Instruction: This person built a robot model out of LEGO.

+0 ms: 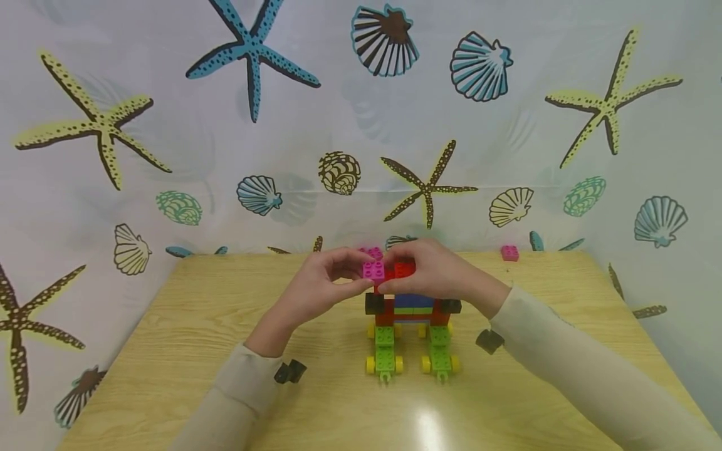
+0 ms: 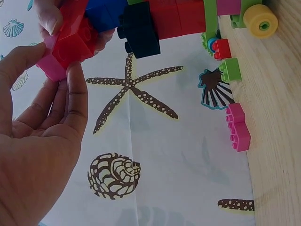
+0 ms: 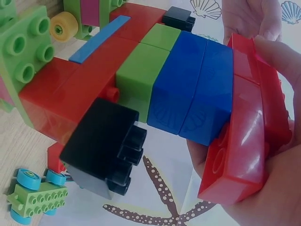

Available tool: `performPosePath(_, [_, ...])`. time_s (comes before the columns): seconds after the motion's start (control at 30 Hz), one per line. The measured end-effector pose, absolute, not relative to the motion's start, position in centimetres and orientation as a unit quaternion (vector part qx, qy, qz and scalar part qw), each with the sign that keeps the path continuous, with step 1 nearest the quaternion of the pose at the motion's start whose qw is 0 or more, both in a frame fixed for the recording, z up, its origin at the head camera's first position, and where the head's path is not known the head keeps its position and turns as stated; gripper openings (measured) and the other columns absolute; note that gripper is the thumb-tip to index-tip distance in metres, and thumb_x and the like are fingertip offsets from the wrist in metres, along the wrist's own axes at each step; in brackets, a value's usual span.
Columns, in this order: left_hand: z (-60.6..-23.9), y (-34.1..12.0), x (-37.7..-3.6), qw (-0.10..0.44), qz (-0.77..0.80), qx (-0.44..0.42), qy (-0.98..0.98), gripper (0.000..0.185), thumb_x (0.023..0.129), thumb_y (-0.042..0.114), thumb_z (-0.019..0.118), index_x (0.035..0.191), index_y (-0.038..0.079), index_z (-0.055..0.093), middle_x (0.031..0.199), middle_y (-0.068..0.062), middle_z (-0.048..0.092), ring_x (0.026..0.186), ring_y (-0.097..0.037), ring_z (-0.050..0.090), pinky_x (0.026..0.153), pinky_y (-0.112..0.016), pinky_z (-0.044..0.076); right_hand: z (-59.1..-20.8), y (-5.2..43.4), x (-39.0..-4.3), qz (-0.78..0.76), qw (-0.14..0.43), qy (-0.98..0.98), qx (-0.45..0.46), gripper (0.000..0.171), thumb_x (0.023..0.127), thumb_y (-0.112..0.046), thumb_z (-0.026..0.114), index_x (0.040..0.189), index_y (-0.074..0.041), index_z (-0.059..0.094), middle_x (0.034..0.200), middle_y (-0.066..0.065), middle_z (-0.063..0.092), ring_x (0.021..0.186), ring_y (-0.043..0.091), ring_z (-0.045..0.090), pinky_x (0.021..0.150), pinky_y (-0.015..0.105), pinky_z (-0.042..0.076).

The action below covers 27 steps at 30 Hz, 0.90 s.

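A brick model (image 1: 412, 310) of red, blue, green and black bricks stands mid-table on two green wheeled bases (image 1: 385, 354). My left hand (image 1: 361, 272) pinches a pink brick (image 1: 373, 270) at the model's top left; in the left wrist view the pink brick (image 2: 48, 69) lies between thumb and fingers against a red brick (image 2: 73, 40). My right hand (image 1: 390, 272) grips the red brick (image 1: 403, 269) on top of the model. In the right wrist view this red brick (image 3: 249, 136) butts against two blue bricks (image 3: 197, 89), with my thumb (image 3: 277, 56) over it.
A loose pink brick (image 1: 510, 253) lies at the table's far right edge, and another pink brick (image 2: 237, 127) beside small green and red pieces behind the model. A small green cart with blue wheels (image 3: 35, 193) lies nearby. A seashell-print curtain (image 1: 361, 125) backs the wooden table (image 1: 169, 351).
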State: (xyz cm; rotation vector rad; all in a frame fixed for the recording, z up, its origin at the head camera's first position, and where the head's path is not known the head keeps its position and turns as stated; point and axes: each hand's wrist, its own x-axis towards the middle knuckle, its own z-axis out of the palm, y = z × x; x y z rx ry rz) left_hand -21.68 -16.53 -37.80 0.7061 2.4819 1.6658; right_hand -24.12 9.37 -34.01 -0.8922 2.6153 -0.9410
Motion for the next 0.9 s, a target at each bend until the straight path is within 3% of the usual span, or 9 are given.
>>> performPosePath(0.53, [-37.57, -16.56, -21.67, 0.028, 0.527, 0.232, 0.817, 0.034, 0.099, 0.014, 0.086, 0.131, 0.007, 0.078, 0.122, -0.010, 0.081, 0.107, -0.023, 0.076, 0.094, -0.018, 0.064, -34.07, 9.05, -23.93, -0.309, 0.104, 0.896, -0.301, 0.035, 0.095, -0.041, 0.089, 0.120, -0.018, 0.080, 0.096, -0.002, 0.072, 0.095, 0.020, 0.059, 0.075, 0.031, 0.053])
performPosePath(0.9, [-37.72, -16.57, -21.72, 0.026, 0.524, 0.237, 0.817, 0.033, 0.098, 0.014, 0.087, 0.129, 0.007, 0.079, 0.121, -0.010, 0.081, 0.105, -0.022, 0.077, 0.094, -0.019, 0.064, -34.34, 9.27, -24.32, -0.316, 0.101, 0.892, -0.306, 0.038, 0.095, -0.044, 0.089, 0.122, -0.019, 0.080, 0.100, -0.002, 0.073, 0.097, 0.021, 0.060, 0.078, 0.032, 0.054])
